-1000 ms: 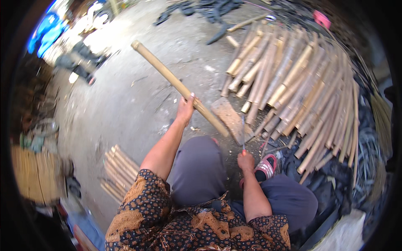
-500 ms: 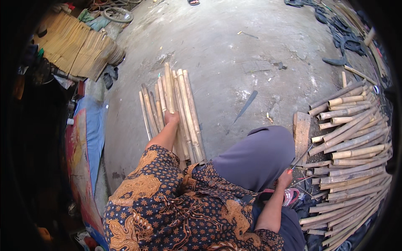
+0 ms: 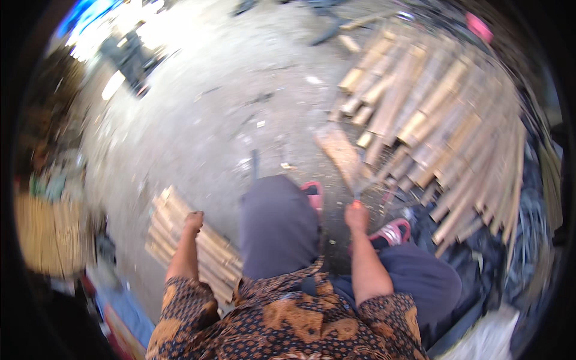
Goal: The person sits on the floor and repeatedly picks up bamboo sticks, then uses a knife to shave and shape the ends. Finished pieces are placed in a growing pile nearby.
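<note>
Curled into a fist, my left hand point(image 3: 194, 222) is over the right side of a row of cut bamboo poles point(image 3: 168, 231) on the floor. No pole shows passing through its fingers. Between my knee and the large bamboo pile point(image 3: 414, 108), my right hand point(image 3: 356, 217) is closed round the orange-red handle of a thin tool point(image 3: 357, 197). Blur hides the tool's exact kind; its dark, narrow end points away from me. Just beyond that end lies a flat wooden board point(image 3: 339, 153), close to the pile's cut ends.
Tan stacked bundles point(image 3: 51, 234) stand at far left, near a blue cloth point(image 3: 132, 312). A dark strip point(image 3: 255, 163) lies on the concrete floor point(image 3: 198, 132). Black strips point(image 3: 480, 264) and clear plastic point(image 3: 486, 336) are at lower right. Far left, a dark shape point(image 3: 129, 60) is blurred.
My view has swung right, bringing more of the large pile in. My left hand has come off the pole it gripped and moved to the row's right side. My right hand still holds the tool.
</note>
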`<act>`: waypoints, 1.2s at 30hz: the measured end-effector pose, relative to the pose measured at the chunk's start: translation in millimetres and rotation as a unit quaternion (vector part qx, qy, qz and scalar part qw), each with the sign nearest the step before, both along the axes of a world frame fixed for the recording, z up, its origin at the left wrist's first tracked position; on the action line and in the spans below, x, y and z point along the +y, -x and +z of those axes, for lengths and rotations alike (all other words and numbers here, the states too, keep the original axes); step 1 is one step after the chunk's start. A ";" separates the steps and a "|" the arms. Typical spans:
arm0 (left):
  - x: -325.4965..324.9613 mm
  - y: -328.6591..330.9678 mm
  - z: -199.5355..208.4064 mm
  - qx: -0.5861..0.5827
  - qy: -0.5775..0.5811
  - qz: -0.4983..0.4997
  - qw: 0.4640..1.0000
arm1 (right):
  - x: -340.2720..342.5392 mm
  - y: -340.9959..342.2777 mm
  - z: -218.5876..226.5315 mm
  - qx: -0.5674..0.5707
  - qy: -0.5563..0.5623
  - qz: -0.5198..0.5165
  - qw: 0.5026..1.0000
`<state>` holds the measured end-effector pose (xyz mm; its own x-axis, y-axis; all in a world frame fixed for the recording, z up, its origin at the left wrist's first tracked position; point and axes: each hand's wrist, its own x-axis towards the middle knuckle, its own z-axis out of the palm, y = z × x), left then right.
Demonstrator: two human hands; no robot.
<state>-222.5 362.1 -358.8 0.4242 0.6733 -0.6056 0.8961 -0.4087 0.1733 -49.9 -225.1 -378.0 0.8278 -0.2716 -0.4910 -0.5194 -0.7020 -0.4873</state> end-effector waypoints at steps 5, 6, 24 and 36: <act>-118.5 -261.0 99.2 -0.176 0.040 -0.372 0.911 | 5.1 -1.9 8.5 0.003 -0.055 -0.057 0.997; -161.6 -303.5 121.9 -0.182 0.005 -0.461 0.869 | 4.3 -2.4 8.1 0.016 -0.072 -0.082 0.994; -866.7 -243.9 23.7 -0.039 0.372 -0.555 0.743 | -5.1 2.3 -53.2 -0.059 -0.351 -0.190 0.915; -908.0 -233.3 17.2 -0.031 0.413 -0.531 0.740 | -24.4 9.7 -37.3 -0.040 -0.372 -0.187 0.908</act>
